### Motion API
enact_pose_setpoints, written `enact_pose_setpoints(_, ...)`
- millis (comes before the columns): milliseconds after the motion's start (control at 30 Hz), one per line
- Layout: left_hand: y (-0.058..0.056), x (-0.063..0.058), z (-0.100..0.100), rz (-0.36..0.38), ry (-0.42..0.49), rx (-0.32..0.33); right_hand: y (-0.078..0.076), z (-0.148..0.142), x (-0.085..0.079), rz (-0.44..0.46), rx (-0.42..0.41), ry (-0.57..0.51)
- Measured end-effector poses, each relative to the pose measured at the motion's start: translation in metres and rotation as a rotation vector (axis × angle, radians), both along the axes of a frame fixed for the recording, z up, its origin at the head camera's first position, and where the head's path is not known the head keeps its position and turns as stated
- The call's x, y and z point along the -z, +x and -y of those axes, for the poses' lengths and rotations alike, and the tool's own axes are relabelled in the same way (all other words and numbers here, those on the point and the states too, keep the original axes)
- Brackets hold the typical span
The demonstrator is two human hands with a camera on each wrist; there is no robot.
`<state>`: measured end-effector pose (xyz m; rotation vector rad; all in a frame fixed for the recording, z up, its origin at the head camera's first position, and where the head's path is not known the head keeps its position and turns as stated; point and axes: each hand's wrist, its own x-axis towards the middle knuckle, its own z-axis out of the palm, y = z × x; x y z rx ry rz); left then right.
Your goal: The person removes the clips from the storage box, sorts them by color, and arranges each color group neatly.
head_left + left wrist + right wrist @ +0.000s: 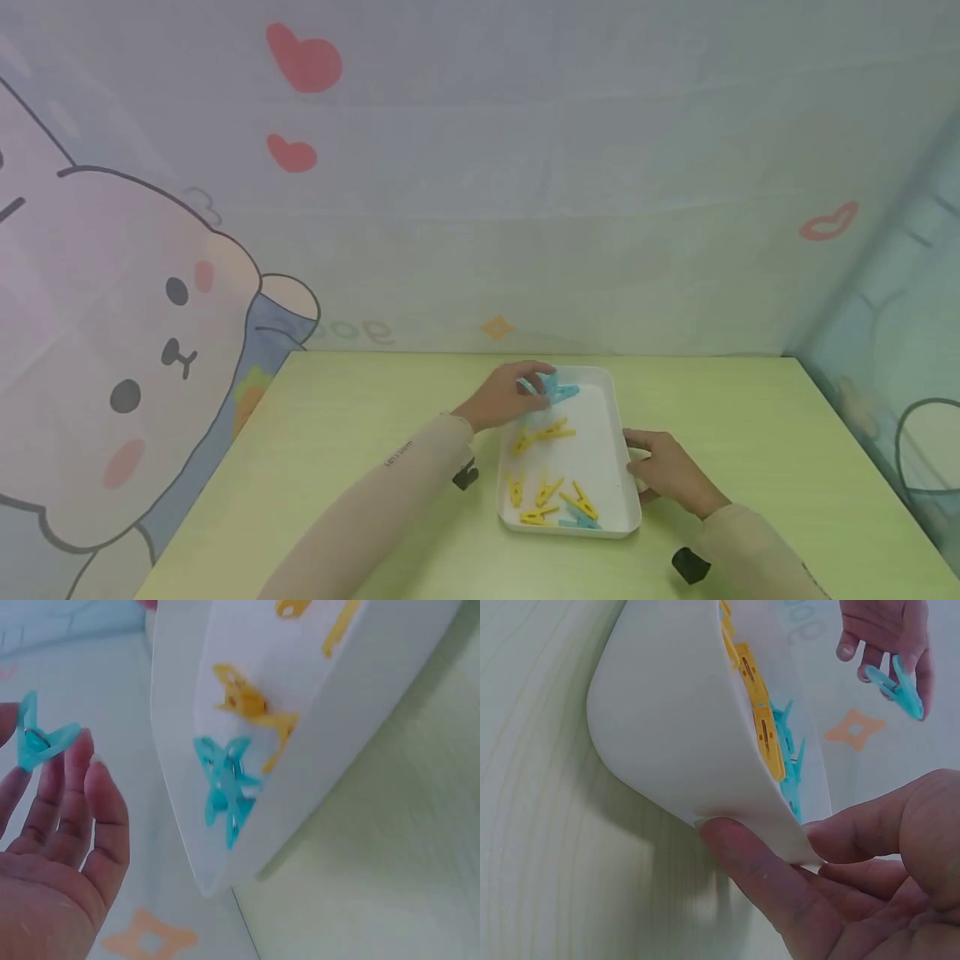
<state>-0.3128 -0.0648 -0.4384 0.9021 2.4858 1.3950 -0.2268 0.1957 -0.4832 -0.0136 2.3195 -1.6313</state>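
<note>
My left hand (504,397) is over the far end of a white tray (600,467). Its fingertips pinch a light blue clothespin (39,742), held apart from the pins below. That clothespin (900,688) also shows in the right wrist view. With my right hand (670,469) I grip the tray's right side; in the right wrist view one finger (742,859) lies against the outer wall and another reaches the rim. Inside the tray, blue clothespins (225,784) lie at the far end, and several yellow clothespins (555,431) are scattered toward the near end.
The tray stands on a pale green-yellow table (405,383). Near its front edge, another blue clothespin (580,518) lies among yellow ones. Behind the table hangs a printed cloth (525,167) with hearts and a cartoon animal.
</note>
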Motion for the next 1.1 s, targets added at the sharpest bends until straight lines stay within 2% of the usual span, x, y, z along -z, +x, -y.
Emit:
enact_pose_setpoints(100,-0.009,-0.001,0.011,0.037,0.065,-0.107,-0.001,-0.001,0.001,-0.008,0.000,0.004)
enact_pose_setpoints(200,-0.017,0.001,0.022,0.053,0.078,-0.231,-0.001,-0.002,0.002,-0.011,0.000,0.008)
enact_pose_setpoints(367,-0.027,0.008,0.034,0.026,0.042,-0.407,-0.002,-0.004,0.003,-0.009,-0.003,0.004)
enact_pose_setpoints(533,-0.034,0.021,0.042,-0.006,-0.015,-0.518,-0.001,-0.005,0.003,-0.006,-0.005,-0.016)
enact_pose_setpoints(767,-0.047,0.049,0.049,-0.030,-0.186,-0.578,-0.003,-0.003,0.007,-0.002,0.013,0.010)
enact_pose_setpoints(967,-0.055,0.071,0.053,0.002,-0.299,-0.543,-0.003,-0.002,0.009,0.006,0.012,-0.013)
enact_pose_setpoints(1100,-0.058,0.078,0.052,-0.013,-0.380,-0.527,-0.002,-0.001,0.007,0.003,0.018,0.001)
